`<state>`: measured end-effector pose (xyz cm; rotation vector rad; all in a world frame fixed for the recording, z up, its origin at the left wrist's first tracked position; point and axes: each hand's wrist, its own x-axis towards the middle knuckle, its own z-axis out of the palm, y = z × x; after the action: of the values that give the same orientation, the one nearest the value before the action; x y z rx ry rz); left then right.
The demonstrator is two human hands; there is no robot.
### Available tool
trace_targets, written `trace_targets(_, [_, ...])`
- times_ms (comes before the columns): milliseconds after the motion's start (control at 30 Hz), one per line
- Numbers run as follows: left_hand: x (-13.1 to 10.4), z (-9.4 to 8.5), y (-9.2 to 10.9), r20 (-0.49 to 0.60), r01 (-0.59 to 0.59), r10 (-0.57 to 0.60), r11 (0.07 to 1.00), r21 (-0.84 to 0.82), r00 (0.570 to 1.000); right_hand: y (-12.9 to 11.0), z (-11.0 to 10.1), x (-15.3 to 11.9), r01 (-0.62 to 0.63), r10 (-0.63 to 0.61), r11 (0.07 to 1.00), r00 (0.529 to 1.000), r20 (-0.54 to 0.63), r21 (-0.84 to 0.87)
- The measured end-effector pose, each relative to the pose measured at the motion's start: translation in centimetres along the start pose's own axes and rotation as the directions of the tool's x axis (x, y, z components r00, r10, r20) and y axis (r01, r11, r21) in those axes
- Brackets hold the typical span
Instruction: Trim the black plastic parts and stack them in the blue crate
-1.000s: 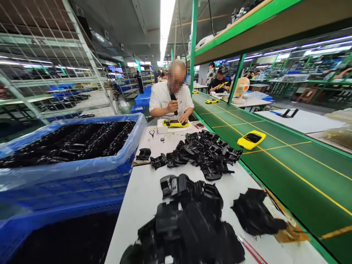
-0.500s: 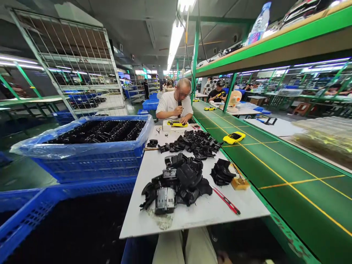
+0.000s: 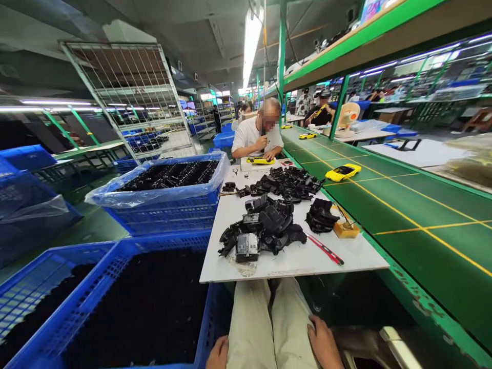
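My left hand (image 3: 218, 352) rests beside my left thigh at the bottom, near the blue crate; only its fingers and back show, and nothing is seen in it. Against my right thigh lies my right hand (image 3: 323, 342), fingers loosely spread and holding nothing. In front of my knees stands a white table (image 3: 292, 266) bearing a heap of black plastic parts (image 3: 273, 220) with a silver-faced part (image 3: 247, 246). To the right are a smaller black stack (image 3: 321, 215), a red tool (image 3: 326, 249) and a yellow block (image 3: 346, 228).
Blue crates (image 3: 154, 205) of black parts stand at the left. A green conveyor (image 3: 407, 205) carries yellow toy cars (image 3: 343, 172) along the right. Across the table, a person in a white shirt (image 3: 246, 136) works on a yellow car body (image 3: 260, 160). A wire rack (image 3: 130, 92) stands behind.
The view has tilted down and turned left, so the table appears higher and more of the crates and my legs shows. Both my hands are now clearly in view at the bottom.
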<state>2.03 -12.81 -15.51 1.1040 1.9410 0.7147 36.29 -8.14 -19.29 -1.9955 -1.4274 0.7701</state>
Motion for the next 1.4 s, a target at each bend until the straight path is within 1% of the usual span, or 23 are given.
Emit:
trace_targets(100, [-1.1, -0.2, 0.0, -0.018, 0.014, -0.016, 0.994, -0.105, 1.000, -0.7, -0.4, -0.4, 0.019, -0.019, 1.000, 1.000, 0.006, -0.003])
trace_targets(233, [-2.5, -0.4, -0.2, -0.046, 0.012, -0.019, 0.988, -0.154, 0.999, -0.9, -1.3, -1.0, 0.028, -0.028, 1.000, 0.999, 0.026, 0.012])
trace_targets(300, [-3.1, -0.6, -0.2, -0.066, 0.000, -0.012, 0.983, -0.182, 0.998, -1.0, -2.1, -1.2, 0.023, -0.024, 0.999, 0.999, 0.036, 0.031])
trace_targets(367, [-3.6, -0.9, 0.2, -0.109, -0.033, 0.008, 0.972, -0.231, 0.994, -1.5, -3.4, -1.2, 0.012, -0.014, 0.999, 0.999, 0.037, 0.046])
trace_targets(433, [-3.9, -1.3, 1.1, -0.159, -0.080, 0.034, 0.953, -0.293, 0.987, -2.5, -5.0, -1.0, 0.002, -0.002, 0.998, 1.000, -0.004, 0.069])
trace_targets(533, [-4.0, -2.1, 3.3, -0.243, -0.158, 0.078, 0.931, -0.329, 0.967, -5.1, -8.0, -0.6, 0.022, -0.002, 0.993, 0.985, -0.171, 0.115])
trace_targets(600, [-3.9, -2.5, 5.1, -0.309, -0.230, 0.136, 0.928, -0.292, 0.941, -7.4, -10.0, -0.3, 0.077, -0.040, 0.990, 0.958, -0.285, 0.117])
trace_targets(667, [-3.5, -3.0, 7.1, -0.377, -0.318, 0.221, 0.922, -0.220, 0.900, -9.6, -11.8, 0.2, 0.137, -0.100, 0.988, 0.918, -0.383, 0.069])
trace_targets(733, [-2.8, -3.6, 9.1, -0.440, -0.417, 0.324, 0.899, -0.132, 0.838, -11.5, -13.3, 0.9, 0.221, -0.196, 0.975, 0.852, -0.485, -0.007])
trace_targets(833, [-0.9, -4.8, 12.0, -0.507, -0.540, 0.461, 0.842, -0.009, 0.728, -13.7, -14.9, 2.4, 0.357, -0.370, 0.922, 0.706, -0.604, -0.148])
trace_targets(900, [0.6, -5.8, 13.9, -0.537, -0.571, 0.498, 0.820, 0.036, 0.681, -14.7, -15.6, 3.5, 0.415, -0.465, 0.878, 0.617, -0.635, -0.239])
trace_targets(933, [1.4, -6.3, 14.7, -0.550, -0.573, 0.500, 0.819, 0.046, 0.669, -15.0, -15.9, 4.2, 0.435, -0.505, 0.856, 0.583, -0.636, -0.282])
trace_targets(967, [2.2, -6.7, 15.5, -0.558, -0.565, 0.492, 0.824, 0.049, 0.669, -15.3, -16.1, 4.8, 0.449, -0.541, 0.834, 0.554, -0.633, -0.321])
trace_targets(1033, [3.7, -7.5, 16.9, -0.561, -0.539, 0.464, 0.841, 0.038, 0.685, -15.4, -16.4, 6.0, 0.463, -0.595, 0.798, 0.514, -0.618, -0.385])
trace_targets(1100, [4.9, -7.9, 18.0, -0.550, -0.522, 0.446, 0.853, 0.021, 0.706, -15.1, -16.4, 7.3, 0.461, -0.623, 0.780, 0.509, -0.594, -0.423])
trace_targets(1200, [6.3, -8.3, 19.6, -0.538, -0.516, 0.436, 0.857, 0.002, 0.722, -14.3, -16.1, 8.9, 0.446, -0.621, 0.784, 0.539, -0.569, -0.432])
trace_targets(1267, [7.1, -8.6, 21.3, -0.527, -0.514, 0.432, 0.858, -0.011, 0.732, -13.8, -15.7, 9.8, 0.446, -0.612, 0.791, 0.557, -0.561, -0.420])
trace_targets(1333, [7.9, -9.1, 24.1, -0.490, -0.533, 0.457, 0.846, -0.017, 0.742, -13.5, -15.3, 10.5, 0.447, -0.593, 0.805, 0.577, -0.562, -0.392])
trace_targets(1400, [8.7, -9.5, 28.0, -0.389, -0.595, 0.550, 0.804, 0.005, 0.739, -13.3, -14.8, 10.9, 0.434, -0.557, 0.830, 0.600, -0.574, -0.351])
